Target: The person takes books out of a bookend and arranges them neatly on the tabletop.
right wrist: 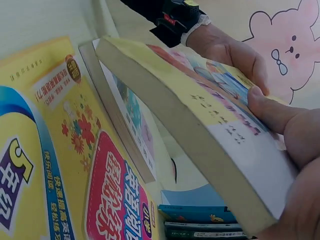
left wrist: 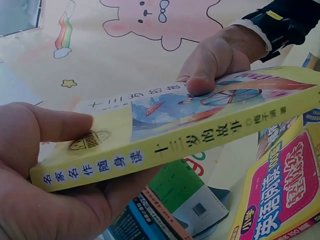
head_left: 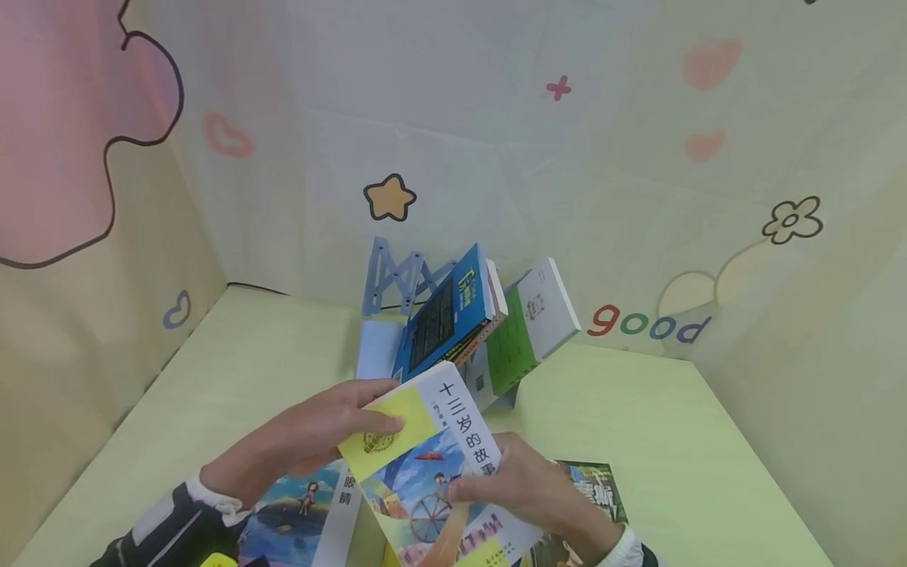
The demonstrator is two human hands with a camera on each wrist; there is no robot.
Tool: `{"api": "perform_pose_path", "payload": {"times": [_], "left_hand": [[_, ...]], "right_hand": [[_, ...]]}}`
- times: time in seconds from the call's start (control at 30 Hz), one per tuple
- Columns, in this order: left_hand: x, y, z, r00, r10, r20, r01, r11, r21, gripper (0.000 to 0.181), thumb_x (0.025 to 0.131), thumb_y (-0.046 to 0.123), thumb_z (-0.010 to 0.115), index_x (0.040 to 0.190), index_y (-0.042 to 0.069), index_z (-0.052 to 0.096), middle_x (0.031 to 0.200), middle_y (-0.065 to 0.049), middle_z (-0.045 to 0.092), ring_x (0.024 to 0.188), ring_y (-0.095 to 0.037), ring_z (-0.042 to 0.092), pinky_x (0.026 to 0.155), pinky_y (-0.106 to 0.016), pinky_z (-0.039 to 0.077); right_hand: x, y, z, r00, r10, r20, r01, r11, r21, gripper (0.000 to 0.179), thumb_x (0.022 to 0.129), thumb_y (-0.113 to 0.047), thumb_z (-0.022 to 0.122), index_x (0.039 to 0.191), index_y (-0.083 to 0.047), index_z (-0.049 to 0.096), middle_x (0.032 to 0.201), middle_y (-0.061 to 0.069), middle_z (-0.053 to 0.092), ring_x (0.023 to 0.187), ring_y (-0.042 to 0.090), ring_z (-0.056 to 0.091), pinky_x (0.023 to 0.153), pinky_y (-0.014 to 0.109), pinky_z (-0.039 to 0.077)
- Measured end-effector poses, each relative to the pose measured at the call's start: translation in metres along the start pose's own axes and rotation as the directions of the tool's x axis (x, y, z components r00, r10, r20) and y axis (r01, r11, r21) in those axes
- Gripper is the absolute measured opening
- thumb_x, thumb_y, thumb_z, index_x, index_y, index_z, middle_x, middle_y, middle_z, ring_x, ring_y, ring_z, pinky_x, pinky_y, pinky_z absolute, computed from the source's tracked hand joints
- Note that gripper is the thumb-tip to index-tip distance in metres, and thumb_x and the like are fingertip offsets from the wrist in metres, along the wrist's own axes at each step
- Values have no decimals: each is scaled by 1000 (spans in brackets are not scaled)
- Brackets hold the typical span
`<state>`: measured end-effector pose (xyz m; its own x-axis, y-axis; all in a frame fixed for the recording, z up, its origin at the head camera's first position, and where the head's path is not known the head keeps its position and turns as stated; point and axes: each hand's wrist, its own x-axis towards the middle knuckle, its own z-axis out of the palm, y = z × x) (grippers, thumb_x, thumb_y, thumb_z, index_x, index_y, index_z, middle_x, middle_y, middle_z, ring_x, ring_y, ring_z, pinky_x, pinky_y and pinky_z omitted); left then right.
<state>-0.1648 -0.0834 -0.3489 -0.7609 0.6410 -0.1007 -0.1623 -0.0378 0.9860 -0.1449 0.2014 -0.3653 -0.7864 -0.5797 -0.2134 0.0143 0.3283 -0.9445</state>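
Both hands hold a paperback book (head_left: 418,449) with a yellow, white and illustrated cover, tilted above the table. My left hand (head_left: 340,421) grips its upper left corner, thumb on the yellow part of the cover and fingers underneath. On the opposite edge, my right hand (head_left: 520,480) pinches it with the thumb over the picture. The yellow spine (left wrist: 195,137) faces the left wrist view, while the page edges (right wrist: 185,135) show in the right wrist view. Just beyond the book, a blue book (head_left: 442,315) and a green-and-white book (head_left: 531,323) lean in a pale blue folding bookend (head_left: 390,279).
Below the hands lie a book with a sea picture (head_left: 294,516) on the left and a dark-covered book (head_left: 598,484) on the right. A yellow-and-pink workbook (left wrist: 280,190) also lies there. The pale table (head_left: 283,339) meets a printed cloth wall (head_left: 482,157) behind.
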Motion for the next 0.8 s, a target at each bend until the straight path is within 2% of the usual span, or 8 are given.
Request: {"api": "perform_pose_path", "payload": {"times": [0.07,0.13,0.27,0.37,0.43,0.6,0.73,0.8], "left_hand": [[-1,3,0,998,22,-59,-22,1000,8,58,103,24,61,154,5,42,123,-19,64,101,-35,69,88,-49,59],[-4,6,-1,989,49,-137,-45,999,31,61,103,30,63,155,7,40,128,-18,62,106,-34,67,92,-49,58],[-14,9,-2,958,73,-278,-51,995,86,72,101,44,66,157,11,36,141,-16,55,121,-34,62,98,-46,55],[-22,8,-3,943,61,-326,-17,991,135,75,100,49,64,158,11,33,151,-15,49,130,-35,58,100,-47,54],[-27,6,-2,932,40,-359,27,983,181,75,100,52,62,158,13,34,155,-13,46,132,-34,57,101,-50,53],[-36,0,0,898,6,-439,114,962,247,74,98,57,63,157,19,37,157,-9,44,127,-33,61,100,-59,51],[-40,-3,5,872,15,-490,118,964,239,71,98,54,64,154,18,41,156,-10,45,125,-35,63,101,-61,50],[-40,-5,8,854,26,-520,111,967,231,69,99,53,65,153,18,42,156,-9,45,125,-35,62,102,-59,50]], "right_hand": [[-1,0,1,999,9,-30,-9,1000,18,38,96,-21,75,130,-8,67,102,15,76,82,34,76,70,46,62],[-2,1,2,997,28,-76,-24,998,56,41,95,-22,76,132,-7,65,103,16,76,83,35,76,70,48,62],[-6,1,0,987,46,-157,-14,981,195,51,95,-20,76,140,-6,58,109,21,74,90,41,75,74,55,61],[-8,0,-1,978,47,-203,10,963,271,53,96,-19,75,144,-6,54,112,23,73,94,42,74,77,56,60],[-9,-1,-1,969,58,-239,15,956,292,53,96,-21,75,143,-5,55,111,22,73,94,40,75,78,55,60],[-12,-2,3,941,107,-321,9,940,342,58,94,-25,77,142,-3,52,111,20,73,95,38,75,81,53,60],[-13,-3,9,934,104,-341,40,920,391,63,97,-27,74,148,-4,45,117,21,71,100,38,74,83,54,59],[-11,-2,12,929,107,-353,48,913,405,63,98,-28,73,149,-5,44,118,21,71,101,38,73,84,54,59]]}}
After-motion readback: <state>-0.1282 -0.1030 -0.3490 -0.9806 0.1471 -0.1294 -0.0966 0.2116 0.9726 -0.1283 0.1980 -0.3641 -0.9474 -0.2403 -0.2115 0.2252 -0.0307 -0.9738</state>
